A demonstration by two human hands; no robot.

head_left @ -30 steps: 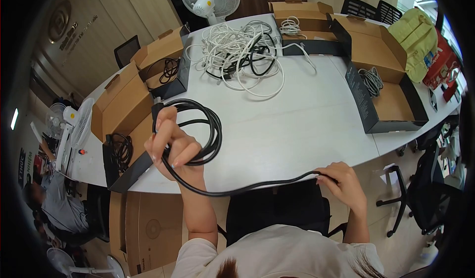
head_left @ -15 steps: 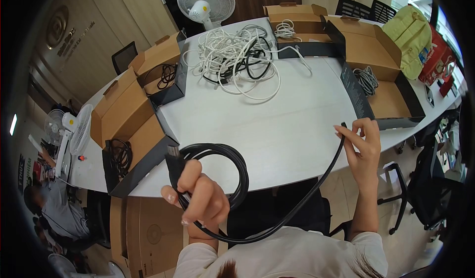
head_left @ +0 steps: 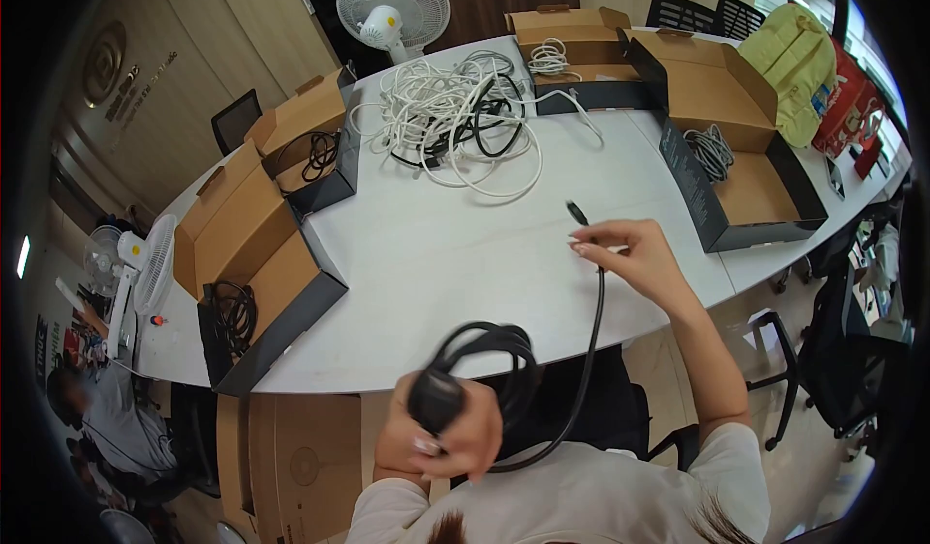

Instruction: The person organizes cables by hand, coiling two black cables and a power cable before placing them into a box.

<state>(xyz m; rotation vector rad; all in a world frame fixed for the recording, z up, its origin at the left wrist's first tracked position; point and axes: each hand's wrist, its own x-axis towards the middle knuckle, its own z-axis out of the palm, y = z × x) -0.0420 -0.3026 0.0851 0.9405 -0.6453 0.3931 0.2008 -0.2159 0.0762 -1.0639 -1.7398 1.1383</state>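
Wrapped around a coiled black cable is my left hand, slightly blurred, low at the table's front edge. A thick black plug at one end of the cable sticks out on top of that hand. My right hand pinches the same cable just below its other connector, which points up and left over the table. Between the hands the cable hangs in a loose curve. On the white table, farther back, lies a tangle of white, grey and black cables.
Open cardboard boxes line both sides: two on the left with black cables, one at back right with a white cable, one on the right with a grey cable. A fan stands behind; a person sits at far left.
My right hand has moved left and inward over the table with the cable end. My left hand has shifted right and down, turning the coil and plug, and the hanging curve is narrower.
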